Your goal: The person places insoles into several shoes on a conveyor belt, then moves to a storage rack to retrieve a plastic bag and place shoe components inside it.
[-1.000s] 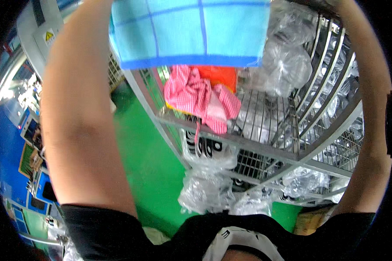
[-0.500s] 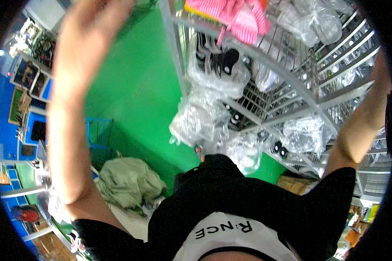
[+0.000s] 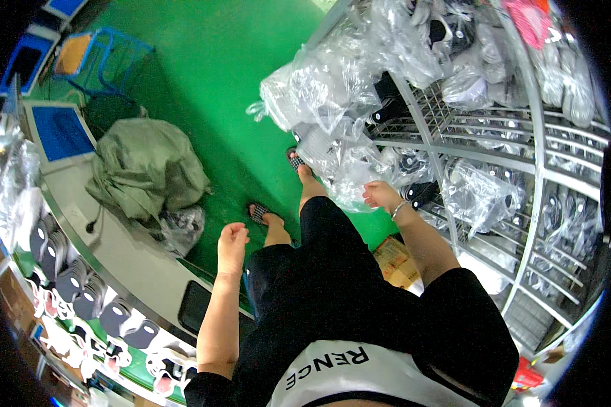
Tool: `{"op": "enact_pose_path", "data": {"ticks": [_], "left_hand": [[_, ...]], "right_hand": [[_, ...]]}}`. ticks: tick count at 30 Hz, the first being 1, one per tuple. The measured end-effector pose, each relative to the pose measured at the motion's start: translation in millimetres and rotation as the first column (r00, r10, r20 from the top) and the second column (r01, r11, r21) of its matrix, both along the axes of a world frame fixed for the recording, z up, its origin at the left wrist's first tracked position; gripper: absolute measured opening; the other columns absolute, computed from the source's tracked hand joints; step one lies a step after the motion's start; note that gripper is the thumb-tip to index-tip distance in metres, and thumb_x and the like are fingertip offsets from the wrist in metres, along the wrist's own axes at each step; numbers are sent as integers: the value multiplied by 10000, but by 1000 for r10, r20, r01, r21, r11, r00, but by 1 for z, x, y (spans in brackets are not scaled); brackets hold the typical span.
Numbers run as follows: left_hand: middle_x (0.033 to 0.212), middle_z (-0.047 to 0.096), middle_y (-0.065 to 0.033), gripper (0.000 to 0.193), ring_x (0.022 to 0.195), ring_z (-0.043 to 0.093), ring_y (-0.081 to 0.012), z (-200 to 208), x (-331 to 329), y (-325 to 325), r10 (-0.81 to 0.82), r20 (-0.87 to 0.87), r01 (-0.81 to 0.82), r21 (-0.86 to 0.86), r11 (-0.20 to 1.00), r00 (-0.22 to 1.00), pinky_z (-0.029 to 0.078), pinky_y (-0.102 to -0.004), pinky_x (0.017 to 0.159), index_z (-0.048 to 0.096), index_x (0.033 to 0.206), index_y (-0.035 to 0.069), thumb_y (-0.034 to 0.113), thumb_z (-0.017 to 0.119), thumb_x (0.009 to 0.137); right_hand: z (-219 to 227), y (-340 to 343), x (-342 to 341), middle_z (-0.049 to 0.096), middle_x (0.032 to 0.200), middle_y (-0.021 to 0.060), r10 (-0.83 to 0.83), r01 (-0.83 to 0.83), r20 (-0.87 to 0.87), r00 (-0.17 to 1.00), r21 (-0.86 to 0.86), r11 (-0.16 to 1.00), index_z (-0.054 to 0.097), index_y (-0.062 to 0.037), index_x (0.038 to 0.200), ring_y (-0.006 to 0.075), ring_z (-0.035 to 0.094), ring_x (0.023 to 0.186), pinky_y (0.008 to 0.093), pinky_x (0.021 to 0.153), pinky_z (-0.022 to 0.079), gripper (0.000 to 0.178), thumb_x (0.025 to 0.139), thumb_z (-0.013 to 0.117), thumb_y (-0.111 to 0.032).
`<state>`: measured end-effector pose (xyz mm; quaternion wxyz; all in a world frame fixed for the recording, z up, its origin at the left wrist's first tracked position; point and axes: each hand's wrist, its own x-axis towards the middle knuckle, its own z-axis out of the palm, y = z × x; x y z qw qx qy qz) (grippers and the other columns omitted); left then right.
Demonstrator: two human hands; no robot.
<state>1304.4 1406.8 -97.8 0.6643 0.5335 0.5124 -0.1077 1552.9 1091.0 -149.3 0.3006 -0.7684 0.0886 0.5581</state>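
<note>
left hand [image 3: 232,237] loosely curled, empty, above green floor [image 3: 204,74] | right hand [image 3: 380,195] slack, apparently empty, touching clear plastic bags [image 3: 332,102] hanging off wire rack [image 3: 495,136] | olive sack [image 3: 146,166] left | bag contents blurred

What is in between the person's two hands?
In the head view, between the left hand and right hand are the person's own legs in black shorts, above the green floor.

rack [image 3: 523,163]: bare metal wire | bags [image 3: 332,88]: glossy clear plastic | floor [image 3: 217,68]: smooth green
</note>
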Motion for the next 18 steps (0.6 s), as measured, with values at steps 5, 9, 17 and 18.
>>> {"op": "enact_pose_path", "data": {"ticks": [5,9,17,18], "left_hand": [[838,545,-46,246,662,493,-90,-30,3,-29,105,-149,-136,-216,967,983,393,-219,583,470,1016,20,176,463,825],[837,549,-38,275,657,501,-89,-77,60,-40,183,-182,-241,-382,892,966,407,-227,589,459,1056,41,209,452,838],[945,532,-51,418,771,504,-113,-222,237,-84,200,-85,-209,-616,760,976,419,-231,624,375,1196,55,186,456,807],[954,531,-55,427,778,506,-115,-239,252,-83,170,-99,-195,-587,786,981,420,-230,627,365,1203,57,178,456,804]], "right_hand": [[-63,3,29,562,820,106,-460,469,100,882,-95,878,482,-15,991,202,560,694,307,613,474,276,756,541,-146],[-153,6,92,521,945,160,-625,619,137,768,87,780,378,-17,1103,282,530,843,391,740,457,363,808,480,-203],[-267,68,228,528,909,82,-658,743,-347,669,273,611,348,-114,1176,175,499,717,290,592,413,440,764,498,-85],[-240,120,238,530,880,70,-533,648,-379,757,335,684,355,-116,1199,138,485,678,241,574,402,485,741,500,-45]]}}
